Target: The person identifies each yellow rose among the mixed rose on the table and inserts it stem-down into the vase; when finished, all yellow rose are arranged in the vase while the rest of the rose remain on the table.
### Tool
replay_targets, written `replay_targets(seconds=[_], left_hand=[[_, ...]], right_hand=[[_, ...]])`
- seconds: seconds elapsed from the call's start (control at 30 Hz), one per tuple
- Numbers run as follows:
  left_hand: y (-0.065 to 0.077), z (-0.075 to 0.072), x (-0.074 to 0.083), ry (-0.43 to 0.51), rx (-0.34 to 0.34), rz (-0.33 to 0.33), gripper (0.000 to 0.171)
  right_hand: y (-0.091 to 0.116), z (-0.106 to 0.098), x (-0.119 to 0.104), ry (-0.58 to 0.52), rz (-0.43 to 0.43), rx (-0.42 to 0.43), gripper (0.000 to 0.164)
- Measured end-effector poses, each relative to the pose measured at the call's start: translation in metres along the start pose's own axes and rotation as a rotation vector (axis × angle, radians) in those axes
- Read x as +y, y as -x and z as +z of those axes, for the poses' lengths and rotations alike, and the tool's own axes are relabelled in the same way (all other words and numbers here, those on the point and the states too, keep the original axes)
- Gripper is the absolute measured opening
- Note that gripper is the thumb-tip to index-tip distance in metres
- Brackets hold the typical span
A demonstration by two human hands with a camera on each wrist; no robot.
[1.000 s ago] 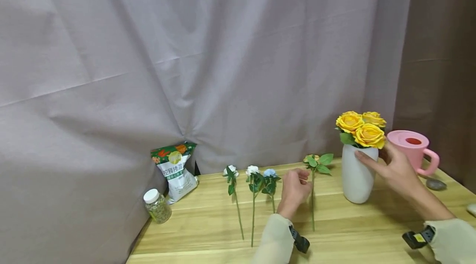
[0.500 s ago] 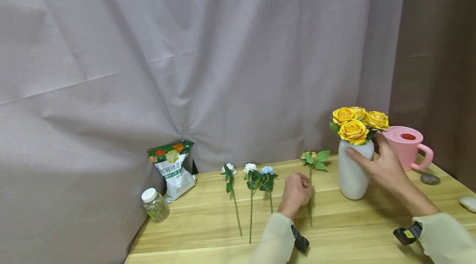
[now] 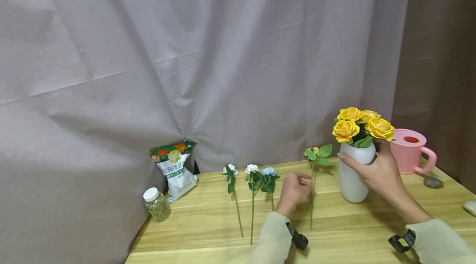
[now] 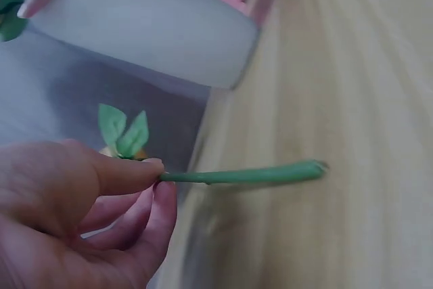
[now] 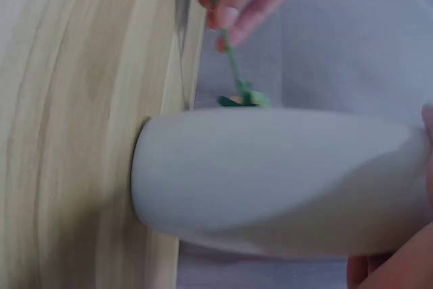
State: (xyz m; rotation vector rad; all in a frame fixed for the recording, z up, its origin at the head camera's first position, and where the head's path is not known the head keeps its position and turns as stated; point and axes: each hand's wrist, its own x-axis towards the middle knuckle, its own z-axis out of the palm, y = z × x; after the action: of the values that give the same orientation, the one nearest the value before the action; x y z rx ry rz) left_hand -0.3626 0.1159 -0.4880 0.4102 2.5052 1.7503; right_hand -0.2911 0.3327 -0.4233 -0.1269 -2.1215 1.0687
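In the head view my right hand (image 3: 384,173) grips the upper part of a white vase (image 3: 352,183), thumb in front. Several yellow roses (image 3: 346,131) stand in its mouth. To the left, a single yellow rose with green leaves (image 3: 318,155) has its stem pinched between thumb and forefinger of my left hand (image 3: 295,193). The left wrist view shows the cut end of that green stem (image 4: 270,174) pointing away from the fingertips, over the tabletop. In the right wrist view the vase (image 5: 270,174) has its base on or very near the wood.
Two white roses (image 3: 251,169) and a blue one (image 3: 269,171) lie left of my left hand. A printed bag (image 3: 179,173) and a lidded jar (image 3: 158,206) stand farther left. A pink watering can (image 3: 405,152) and stones (image 3: 433,181) are at the right. Grey curtain (image 3: 230,70) hangs behind.
My left fingers have closed on the single rose's stem. The vase has turned and its roses have shifted, so more blooms show; my right hand's grip has moved farther around the vase.
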Motion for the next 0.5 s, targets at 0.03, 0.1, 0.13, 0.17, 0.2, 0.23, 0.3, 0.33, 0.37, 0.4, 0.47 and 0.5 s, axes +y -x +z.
replay_targets(seconds=[0.03, 0.1, 0.13, 0.17, 0.2, 0.23, 0.3, 0.33, 0.37, 0.4, 0.47, 0.5], left_hand=[[-0.001, -0.002, 0.002, 0.026, 0.003, 0.010, 0.019], [-0.002, -0.008, 0.006, 0.065, 0.007, 0.026, 0.018], [-0.002, -0.011, 0.009, 0.084, 0.014, 0.036, 0.016], [-0.003, -0.013, 0.012, 0.100, 0.022, 0.043, 0.015], [-0.004, -0.016, 0.014, 0.115, 0.037, 0.051, 0.013], [-0.005, -0.018, 0.017, 0.126, 0.058, 0.062, 0.012], [-0.008, -0.023, 0.024, 0.159, 0.106, 0.120, 0.011], [-0.009, -0.026, 0.028, 0.174, 0.140, 0.155, 0.011], [-0.010, -0.029, 0.032, 0.187, 0.176, 0.189, 0.011], [-0.011, -0.031, 0.036, 0.201, 0.215, 0.238, 0.012], [-0.012, -0.037, 0.046, 0.235, 0.292, 0.326, 0.013], [-0.011, -0.040, 0.052, 0.259, 0.333, 0.371, 0.013]], right_hand=[[-0.001, 0.001, -0.001, 0.002, 0.009, 0.008, 0.107], [-0.002, 0.003, -0.003, -0.006, 0.016, 0.013, 0.111], [-0.003, 0.003, -0.002, -0.010, 0.014, 0.007, 0.111], [-0.004, 0.002, -0.001, -0.016, 0.005, -0.005, 0.109], [-0.004, 0.001, 0.000, -0.030, -0.011, -0.021, 0.106], [-0.005, 0.000, 0.002, -0.052, -0.037, -0.039, 0.102], [-0.005, -0.004, 0.006, -0.097, -0.095, -0.085, 0.094], [-0.005, -0.007, 0.009, -0.123, -0.124, -0.108, 0.090], [-0.005, -0.009, 0.010, -0.145, -0.150, -0.126, 0.088], [-0.005, -0.012, 0.012, -0.161, -0.171, -0.140, 0.086], [-0.005, -0.014, 0.015, -0.164, -0.192, -0.154, 0.084], [-0.005, -0.015, 0.016, -0.159, -0.192, -0.153, 0.083]])
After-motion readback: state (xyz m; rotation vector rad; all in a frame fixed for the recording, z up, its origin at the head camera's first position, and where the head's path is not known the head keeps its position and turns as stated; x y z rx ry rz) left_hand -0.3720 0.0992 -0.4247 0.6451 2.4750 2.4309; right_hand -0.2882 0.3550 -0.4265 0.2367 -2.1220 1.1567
